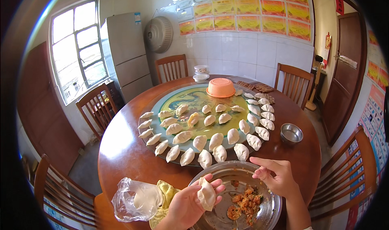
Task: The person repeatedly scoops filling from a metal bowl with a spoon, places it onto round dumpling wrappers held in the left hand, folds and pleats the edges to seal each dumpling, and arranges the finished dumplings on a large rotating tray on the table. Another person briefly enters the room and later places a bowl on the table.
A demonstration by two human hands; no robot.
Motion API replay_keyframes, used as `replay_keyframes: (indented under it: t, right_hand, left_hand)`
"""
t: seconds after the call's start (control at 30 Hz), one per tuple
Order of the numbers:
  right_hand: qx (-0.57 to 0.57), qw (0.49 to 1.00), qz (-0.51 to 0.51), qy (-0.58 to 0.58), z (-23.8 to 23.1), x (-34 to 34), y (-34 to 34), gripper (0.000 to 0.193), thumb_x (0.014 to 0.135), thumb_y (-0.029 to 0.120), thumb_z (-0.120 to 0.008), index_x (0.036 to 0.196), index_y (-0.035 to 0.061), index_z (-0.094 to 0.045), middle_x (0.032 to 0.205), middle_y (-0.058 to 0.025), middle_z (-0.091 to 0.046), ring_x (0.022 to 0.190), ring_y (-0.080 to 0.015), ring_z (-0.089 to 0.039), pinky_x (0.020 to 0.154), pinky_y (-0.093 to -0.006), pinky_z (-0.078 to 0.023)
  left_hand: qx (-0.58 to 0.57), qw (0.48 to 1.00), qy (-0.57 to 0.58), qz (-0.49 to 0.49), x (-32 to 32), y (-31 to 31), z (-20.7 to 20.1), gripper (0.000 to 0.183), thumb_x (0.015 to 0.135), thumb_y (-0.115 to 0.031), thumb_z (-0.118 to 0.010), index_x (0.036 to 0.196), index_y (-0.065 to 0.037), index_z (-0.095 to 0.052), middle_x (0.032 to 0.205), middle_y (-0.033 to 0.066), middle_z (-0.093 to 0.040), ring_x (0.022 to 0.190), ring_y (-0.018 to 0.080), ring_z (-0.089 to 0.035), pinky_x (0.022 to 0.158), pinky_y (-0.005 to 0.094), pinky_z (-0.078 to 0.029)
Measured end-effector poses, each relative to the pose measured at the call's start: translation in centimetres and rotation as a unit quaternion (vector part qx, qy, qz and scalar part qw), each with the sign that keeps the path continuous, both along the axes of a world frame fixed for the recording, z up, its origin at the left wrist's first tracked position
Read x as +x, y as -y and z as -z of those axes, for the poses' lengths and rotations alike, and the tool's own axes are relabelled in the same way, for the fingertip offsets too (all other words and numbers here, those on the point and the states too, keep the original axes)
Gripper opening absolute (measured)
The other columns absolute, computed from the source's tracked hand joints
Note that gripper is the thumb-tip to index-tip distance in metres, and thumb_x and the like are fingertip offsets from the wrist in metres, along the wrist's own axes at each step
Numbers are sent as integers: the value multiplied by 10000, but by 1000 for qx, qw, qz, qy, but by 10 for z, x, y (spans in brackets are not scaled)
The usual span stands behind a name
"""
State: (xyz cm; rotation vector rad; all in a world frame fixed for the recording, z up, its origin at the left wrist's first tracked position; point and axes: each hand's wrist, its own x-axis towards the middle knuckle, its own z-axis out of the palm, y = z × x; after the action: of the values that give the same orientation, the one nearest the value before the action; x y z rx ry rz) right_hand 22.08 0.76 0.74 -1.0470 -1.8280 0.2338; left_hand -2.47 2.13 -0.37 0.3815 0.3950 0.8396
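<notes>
A folded white dumpling rests on the fingers of my left hand, with the thumb against its side. My right hand is raised over the right rim of a metal basin. Its index finger stretches to the left, apart from the curled others, and nothing shows between them. Reddish-orange minced filling lies in the basin below my hands. Beyond the basin, many finished dumplings stand in curved rows on a round glass turntable.
Left of my left hand are a clear plastic bag with round wrappers and a yellow cloth. A small metal bowl stands at right. An upturned orange basket and stacked bowls sit far back. Chairs surround the wooden table.
</notes>
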Motion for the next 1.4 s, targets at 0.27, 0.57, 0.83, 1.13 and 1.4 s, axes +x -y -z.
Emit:
replay_keyframes:
  t: [0.27, 0.57, 0.83, 1.13, 1.4]
  right_hand:
    - [14, 1000, -10, -2, -1, -1, 1, 319, 791, 83, -634, 1108, 82, -599, 661, -85, -605, 535, -150, -551, 504, -258, -447]
    - [16, 1000, -13, 5, -2, -1, 1, 321, 795, 95, -629, 1114, 94, -598, 684, -81, -619, 542, -155, -557, 506, -268, -455]
    - [14, 1000, -11, 13, -1, 0, 1, 336, 777, 86, -642, 1110, 101, -601, 678, -80, -618, 545, -166, -559, 515, -273, -459]
    - [34, 999, -15, 4, 1, -1, -1, 335, 779, 88, -643, 1111, 95, -598, 630, -77, -588, 533, -173, -546, 507, -281, -452]
    - [21, 1000, -10, 15, -2, -1, 0, 332, 780, 96, -646, 1109, 110, -602, 587, -58, -547, 511, -163, -517, 484, -279, -432]
  left_hand:
    - [-2, 1000, 4, 1, 0, 0, -1, 390, 846, -121, -440, 1223, -24, -414, 1157, 155, -540, 1093, 291, -518, 903, 416, -432]
    - [1, 1000, 12, 9, 0, -1, 1, 374, 853, -120, -422, 1212, -18, -430, 1142, 158, -548, 1080, 296, -526, 897, 413, -437]
    - [-8, 1000, 4, 0, 1, 2, 0, 356, 856, -117, -417, 1192, -5, -449, 1134, 164, -550, 1070, 302, -530, 896, 418, -436]
    - [2, 1000, 9, 6, 0, 2, 1, 358, 858, -122, -413, 1194, -4, -448, 1141, 165, -546, 1072, 302, -529, 899, 420, -435]
    - [6, 1000, 15, 11, 1, 2, 1, 352, 862, -127, -409, 1191, -8, -447, 1135, 160, -548, 1067, 300, -531, 894, 420, -437]
